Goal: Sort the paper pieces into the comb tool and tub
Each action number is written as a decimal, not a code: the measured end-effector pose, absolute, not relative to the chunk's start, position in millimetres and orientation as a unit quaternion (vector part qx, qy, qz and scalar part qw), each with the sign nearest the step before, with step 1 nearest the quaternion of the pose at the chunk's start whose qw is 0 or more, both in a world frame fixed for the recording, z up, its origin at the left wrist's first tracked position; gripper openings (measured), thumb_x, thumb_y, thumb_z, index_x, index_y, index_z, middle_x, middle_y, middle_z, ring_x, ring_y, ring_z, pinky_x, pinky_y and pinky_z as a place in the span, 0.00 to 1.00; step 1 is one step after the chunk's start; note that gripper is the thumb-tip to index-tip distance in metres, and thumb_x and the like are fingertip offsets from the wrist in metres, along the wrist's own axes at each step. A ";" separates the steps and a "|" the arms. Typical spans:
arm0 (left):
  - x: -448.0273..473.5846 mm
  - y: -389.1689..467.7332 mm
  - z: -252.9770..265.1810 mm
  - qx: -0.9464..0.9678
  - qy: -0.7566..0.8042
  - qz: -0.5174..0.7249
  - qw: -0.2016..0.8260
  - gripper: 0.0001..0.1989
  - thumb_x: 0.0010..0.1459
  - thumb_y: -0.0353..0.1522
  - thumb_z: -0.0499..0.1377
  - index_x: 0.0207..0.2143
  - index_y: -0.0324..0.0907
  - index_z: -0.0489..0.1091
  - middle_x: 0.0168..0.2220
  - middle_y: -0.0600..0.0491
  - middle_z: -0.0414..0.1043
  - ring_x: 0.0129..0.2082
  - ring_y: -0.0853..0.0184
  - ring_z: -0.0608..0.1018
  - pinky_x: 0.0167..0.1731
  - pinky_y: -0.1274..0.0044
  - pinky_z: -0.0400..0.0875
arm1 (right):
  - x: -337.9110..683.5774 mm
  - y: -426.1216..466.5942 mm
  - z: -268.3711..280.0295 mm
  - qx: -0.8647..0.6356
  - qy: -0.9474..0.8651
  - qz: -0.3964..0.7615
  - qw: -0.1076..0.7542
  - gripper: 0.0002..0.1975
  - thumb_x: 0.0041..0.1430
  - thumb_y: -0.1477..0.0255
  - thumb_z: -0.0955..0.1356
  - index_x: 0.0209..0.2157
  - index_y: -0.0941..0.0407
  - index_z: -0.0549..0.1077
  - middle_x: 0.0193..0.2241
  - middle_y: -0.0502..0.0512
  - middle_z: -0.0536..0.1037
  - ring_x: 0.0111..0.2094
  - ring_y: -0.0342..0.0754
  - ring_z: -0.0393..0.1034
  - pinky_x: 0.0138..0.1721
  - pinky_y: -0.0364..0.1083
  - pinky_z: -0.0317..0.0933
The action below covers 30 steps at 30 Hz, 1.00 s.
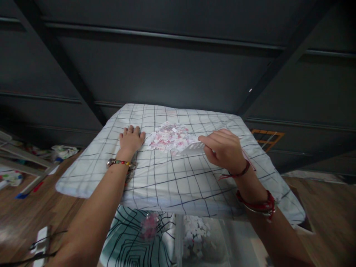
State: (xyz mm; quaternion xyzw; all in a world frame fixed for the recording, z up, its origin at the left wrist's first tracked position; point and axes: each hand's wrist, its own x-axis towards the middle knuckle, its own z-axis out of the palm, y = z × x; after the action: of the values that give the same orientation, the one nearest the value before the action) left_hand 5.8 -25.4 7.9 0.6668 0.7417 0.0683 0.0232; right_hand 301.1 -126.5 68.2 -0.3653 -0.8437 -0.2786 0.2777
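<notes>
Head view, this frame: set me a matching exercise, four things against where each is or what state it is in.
Things:
1. left hand
2. right hand
3. pile of paper scraps
4. checked cloth

States:
A. spread over the raised surface
B. pinching a white ridged piece
C. heaped between the two hands
D. flat, palm down, beside the pile

Pairs: 1-D, 2-B, 3-C, 4-A
</notes>
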 end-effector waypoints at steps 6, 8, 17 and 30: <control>7.2 -26.1 8.6 0.663 0.745 0.067 0.024 0.30 0.65 0.42 0.40 0.65 0.40 0.57 0.69 0.44 0.51 0.67 0.47 0.54 0.62 0.56 0.52 | 301.6 -124.7 67.7 -0.371 -0.822 -0.328 0.281 0.13 0.53 0.79 0.61 0.28 0.57 0.76 0.18 0.50 0.69 0.24 0.46 0.59 0.30 0.47 0.52; 7.8 -26.8 9.1 0.662 0.746 0.067 0.023 0.30 0.65 0.42 0.40 0.65 0.40 0.56 0.68 0.43 0.51 0.67 0.47 0.54 0.62 0.56 0.52 | 302.8 -123.9 66.8 -0.380 -0.816 -0.330 0.285 0.13 0.53 0.79 0.61 0.28 0.56 0.77 0.18 0.50 0.69 0.24 0.46 0.59 0.31 0.47 0.52; 7.0 -25.8 8.9 0.666 0.743 0.066 0.024 0.30 0.65 0.42 0.40 0.65 0.40 0.56 0.68 0.43 0.51 0.67 0.47 0.54 0.62 0.56 0.53 | 303.9 -124.5 66.2 -0.385 -0.817 -0.322 0.285 0.13 0.53 0.79 0.61 0.28 0.56 0.77 0.18 0.50 0.68 0.25 0.46 0.58 0.31 0.47 0.51; 7.7 -25.2 7.5 0.661 0.747 0.074 0.020 0.29 0.65 0.41 0.40 0.65 0.40 0.58 0.68 0.43 0.52 0.67 0.48 0.55 0.62 0.56 0.53 | 301.9 -130.0 78.2 -0.346 -0.828 -0.366 0.247 0.12 0.53 0.78 0.60 0.25 0.56 0.74 0.16 0.48 0.67 0.22 0.45 0.58 0.30 0.46 0.51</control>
State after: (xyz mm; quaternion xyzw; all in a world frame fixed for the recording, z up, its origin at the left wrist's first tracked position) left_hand 7.7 -25.2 7.5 0.6609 0.7465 0.0738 0.0195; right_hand 301.9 -130.0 78.2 -0.3462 -0.8278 -0.3662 0.2466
